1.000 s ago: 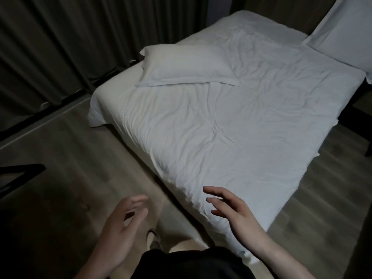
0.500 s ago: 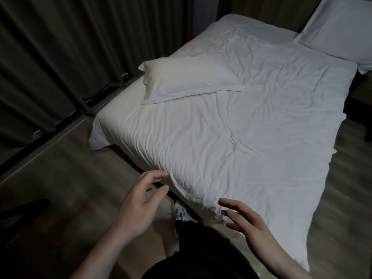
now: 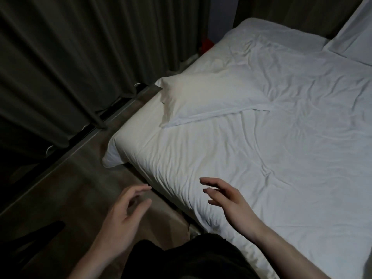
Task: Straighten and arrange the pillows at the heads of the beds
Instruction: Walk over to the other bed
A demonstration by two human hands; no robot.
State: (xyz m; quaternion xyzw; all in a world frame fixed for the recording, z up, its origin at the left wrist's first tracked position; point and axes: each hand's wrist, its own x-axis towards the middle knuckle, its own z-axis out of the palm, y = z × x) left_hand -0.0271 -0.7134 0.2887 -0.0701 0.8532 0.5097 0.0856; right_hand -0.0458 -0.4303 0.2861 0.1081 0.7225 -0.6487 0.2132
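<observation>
A white pillow lies flat and askew on the rumpled white duvet of the bed, near the bed's left edge. A second white pillow is propped at the bed's top right corner, partly cut off by the frame. My left hand hovers over the floor just off the bed's near edge, fingers apart and empty. My right hand is held over the duvet's near edge, fingers spread, holding nothing. Both hands are well short of the near pillow.
Dark curtains hang along the left side, with a floor track beside them. Wooden floor runs between curtains and bed. A small red object sits on the floor by the bed's far corner. A dark furniture leg shows at lower left.
The view has closed in on the bed, so the near pillow looks bigger. Both hands have risen and moved forward; the right one is now over the duvet's edge.
</observation>
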